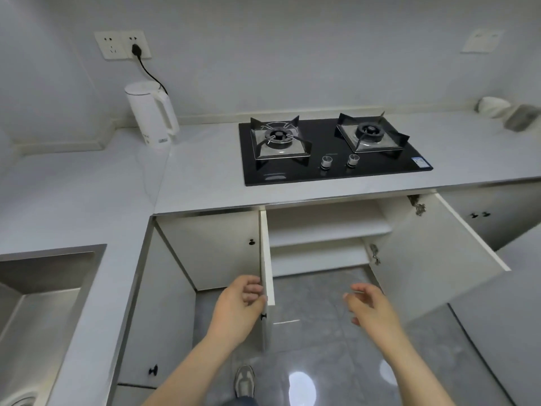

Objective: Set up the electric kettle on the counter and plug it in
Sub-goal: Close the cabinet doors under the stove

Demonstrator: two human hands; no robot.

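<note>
**Kettle plugged in at the far left corner, hands at the open cupboard below**

The white electric kettle (152,115) stands upright on the pale counter (205,171), at the far left where the two runs of worktop meet, close to the wall. Its handle faces right. A black cord (150,72) rises from behind it to a black plug (136,50) seated in the right-hand plate of the double wall socket (123,44) just above.

To the right of the kettle, well apart from it, a black two-burner gas hob (333,150) is set into the counter, with two knobs along its near edge. A steel sink (44,288) is sunk into the near left stretch of worktop. At the far right end of the counter lie two blurred objects that cannot be identified.

Below the hob, both cupboard doors stand open, showing bare white shelves inside. The left hand (238,303) curls its fingers around the free edge of the left door (267,259), which is seen almost edge-on, thumb on the near face. The right hand (370,303) is loosely spread and holds nothing, hovering in the air just short of the right door (433,253), which is swung wide; motion blur softens its fingertips.

A grey shoe (244,380) shows on the glossy grey floor tiles between the forearms.
</note>
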